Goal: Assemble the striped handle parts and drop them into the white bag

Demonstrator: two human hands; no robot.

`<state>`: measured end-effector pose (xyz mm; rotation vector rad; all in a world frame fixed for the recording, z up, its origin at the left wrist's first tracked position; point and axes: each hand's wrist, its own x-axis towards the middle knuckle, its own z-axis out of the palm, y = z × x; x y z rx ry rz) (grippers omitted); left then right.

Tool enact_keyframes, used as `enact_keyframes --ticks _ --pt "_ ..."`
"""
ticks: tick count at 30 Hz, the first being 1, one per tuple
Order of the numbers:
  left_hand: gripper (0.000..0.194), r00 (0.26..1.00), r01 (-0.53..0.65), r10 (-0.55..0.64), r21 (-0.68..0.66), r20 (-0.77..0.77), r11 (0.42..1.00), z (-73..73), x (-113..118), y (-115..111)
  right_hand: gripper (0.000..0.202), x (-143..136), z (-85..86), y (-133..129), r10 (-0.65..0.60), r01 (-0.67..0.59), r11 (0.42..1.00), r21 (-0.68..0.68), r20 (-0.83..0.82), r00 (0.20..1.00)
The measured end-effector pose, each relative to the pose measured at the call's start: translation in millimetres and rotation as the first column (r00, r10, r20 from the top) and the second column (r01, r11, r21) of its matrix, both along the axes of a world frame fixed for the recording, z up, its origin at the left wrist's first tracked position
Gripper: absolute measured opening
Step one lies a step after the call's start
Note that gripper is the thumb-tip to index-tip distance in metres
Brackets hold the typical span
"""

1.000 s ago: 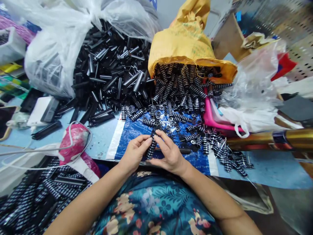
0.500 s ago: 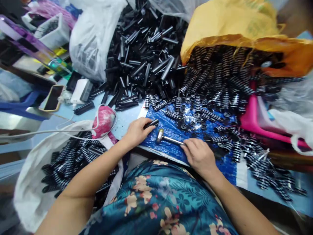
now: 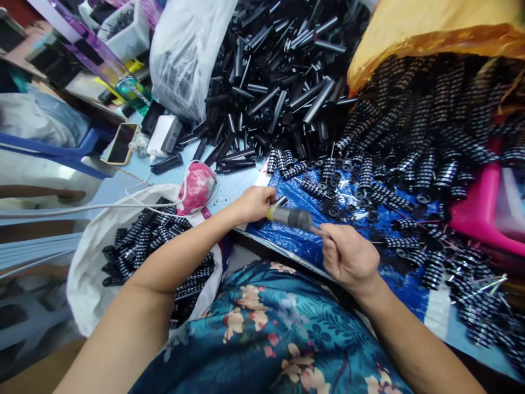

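My left hand (image 3: 257,203) is closed on a short black tube (image 3: 281,201), whose end sticks out to the right of the fingers. My right hand (image 3: 351,255) grips the thin metal handle of a small hammer (image 3: 292,218). The hammer's blurred head is raised close beside the tube end. Both hands are over the front edge of a blue plastic sheet (image 3: 270,232). Black ribbed rollers (image 3: 369,191) and small black discs lie on the sheet beyond the hands.
Black smooth tubes (image 3: 262,98) are heaped at the back. Ribbed rollers fill a white sack (image 3: 82,295) at the left. A pink mask (image 3: 197,189), a phone (image 3: 121,143), a yellow bag (image 3: 430,27) and a pink bin (image 3: 479,213) stand around.
The hammer has lifted and swung, with its head now blurred near my left hand. My left fingers have curled more tightly round the tube. The whole view has shifted, moving the surroundings rightward.
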<state>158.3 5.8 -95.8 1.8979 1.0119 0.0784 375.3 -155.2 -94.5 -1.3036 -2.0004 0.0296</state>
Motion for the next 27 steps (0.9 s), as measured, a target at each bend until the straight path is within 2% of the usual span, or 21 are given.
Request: enact_keyframes --ticks 2,4,7,8,10,11,12,13,15,16,18,19,20,21,23,24,25,27 --pt "0.034 1.0 0.014 -0.014 -0.034 0.003 0.999 -2.1 4 4 0.022 -6 -2.0 -4 0.088 -0.087 0.996 -0.034 0.026 0.996" --pt "0.034 1.0 0.023 -0.023 -0.039 -0.016 0.999 -2.2 10 6 0.021 -10 -5.7 -6 0.136 -0.124 0.984 -0.126 0.095 0.986" --pt "0.028 0.996 0.026 -0.024 0.022 -0.082 0.999 9.3 9 6 0.019 -6 -9.6 -10 0.14 -0.13 0.979 -0.154 0.056 0.989" --pt "0.026 0.994 0.041 -0.036 0.047 -0.104 0.998 17.4 1 5 0.018 -2 -10.1 -11 0.129 -0.124 0.981 -0.147 0.021 0.991" --pt "0.023 0.98 0.137 -0.131 0.028 -0.146 0.99 38.8 -27 3 0.018 11 -11.4 -16 0.08 -0.08 0.987 -0.138 -0.002 0.997" --pt "0.022 0.962 0.219 -0.221 -0.031 -0.162 0.975 50.7 -46 1 0.017 19 -12.8 -19 0.046 -0.043 0.99 -0.134 0.019 0.999" --pt "0.021 0.925 0.322 -0.344 -0.147 -0.164 0.935 62.3 -66 0 0.017 25 -15.1 -21 0.012 -0.006 0.991 -0.13 0.051 0.999" --pt "0.02 0.889 0.376 -0.425 -0.257 -0.171 0.89 72.6 -86 -1 0.016 31 -18.0 -23 -0.015 0.026 0.991 -0.131 0.083 0.996" --pt "0.026 0.853 0.395 -0.476 -0.333 -0.212 0.856 86.6 -113 -4 0.019 37 -24.6 -25 -0.045 0.061 0.988 -0.138 0.115 0.992" --pt "0.03 0.855 0.39 -0.469 -0.319 -0.223 0.864 89.3 -119 -4 0.022 37 -27.3 -24 -0.048 0.065 0.987 -0.149 0.117 0.992" --pt "0.036 0.894 0.354 -0.382 -0.156 -0.232 0.922 85.7 -113 0 0.028 32 -29.2 -20 -0.042 0.061 0.982 -0.176 0.109 0.993" --pt "0.036 0.926 0.301 -0.293 -0.004 -0.239 0.954 80.2 -105 5 0.03 29 -28.1 -17 -0.039 0.057 0.981 -0.188 0.098 0.994" --pt "0.035 0.953 0.22 -0.172 0.182 -0.248 0.958 73.1 -93 13 0.031 27 -26.0 -14 -0.033 0.048 0.979 -0.2 0.079 0.996" --pt "0.034 0.965 0.134 -0.036 0.371 -0.259 0.919 65.0 -81 23 0.031 27 -23.2 -11 -0.029 0.039 0.976 -0.213 0.051 0.998" --pt "0.03 0.934 0.063 0.179 0.636 -0.309 0.769 47.6 -61 47 0.028 34 -16.8 -3 -0.057 0.048 0.974 -0.223 -0.035 0.998" --pt "0.027 0.904 0.09 0.234 0.695 -0.358 0.713 38.8 -53 60 0.025 41 -13.6 1 -0.108 0.088 0.972 -0.218 -0.079 0.991" --pt "0.023 0.875 0.148 0.247 0.716 -0.417 0.682 30.4 -48 72 0.024 51 -10.5 7 -0.199 0.174 0.964 -0.2 -0.109 0.974" --pt "0.024 0.842 0.239 0.24 0.733 -0.483 0.637 17.3 -42 90 0.022 74 -5.2 21 -0.413 0.394 0.907 -0.152 -0.124 0.902"
